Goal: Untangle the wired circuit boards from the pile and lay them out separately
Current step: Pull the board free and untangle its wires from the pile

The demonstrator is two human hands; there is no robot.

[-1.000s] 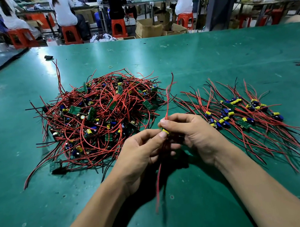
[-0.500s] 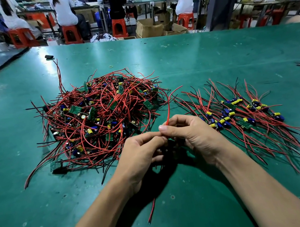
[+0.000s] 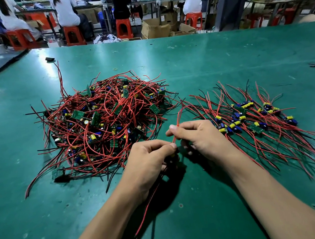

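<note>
Workers on red stools [image 3: 72, 34] sit beyond green table [image 3: 215, 57].

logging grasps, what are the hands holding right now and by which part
Red wires of one board: right hand pinches them between thumb and forefinger, left hand grips them just below, board itself hidden.

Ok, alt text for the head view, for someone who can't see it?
Over a green table, the left hand grips and the right hand pinches the same red wires. A tangled pile of wired boards lies to their left; separated boards lie fanned out to their right.
</note>
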